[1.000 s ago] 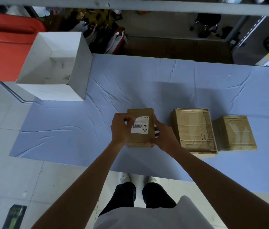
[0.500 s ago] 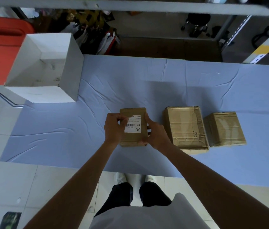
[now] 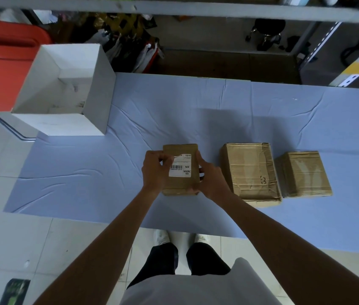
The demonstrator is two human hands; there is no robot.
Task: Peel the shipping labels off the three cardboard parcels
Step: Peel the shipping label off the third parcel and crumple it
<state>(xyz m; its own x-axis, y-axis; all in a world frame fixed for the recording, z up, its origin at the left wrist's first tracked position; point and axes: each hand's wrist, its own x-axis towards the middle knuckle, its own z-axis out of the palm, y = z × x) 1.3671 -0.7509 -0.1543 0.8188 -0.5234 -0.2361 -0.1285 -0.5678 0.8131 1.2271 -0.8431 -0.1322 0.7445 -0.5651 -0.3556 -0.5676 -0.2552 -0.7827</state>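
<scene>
Three cardboard parcels stand in a row on the blue cloth. The left parcel carries a white shipping label with a barcode. My left hand pinches the label's upper left corner, which is lifted a little off the cardboard. Gripping the same parcel's right side, my right hand steadies it. The larger middle parcel and the small right parcel show only brown tape on top; no label is visible on them.
An open white box sits at the table's far left corner. The blue cloth covers the table. Beyond the far edge are shelving, bags and a red container. My legs stand at the near edge.
My left thumb and fingers have worked the label's top left corner up slightly. The parcel and my right hand stay where they were; only the camera has shifted.
</scene>
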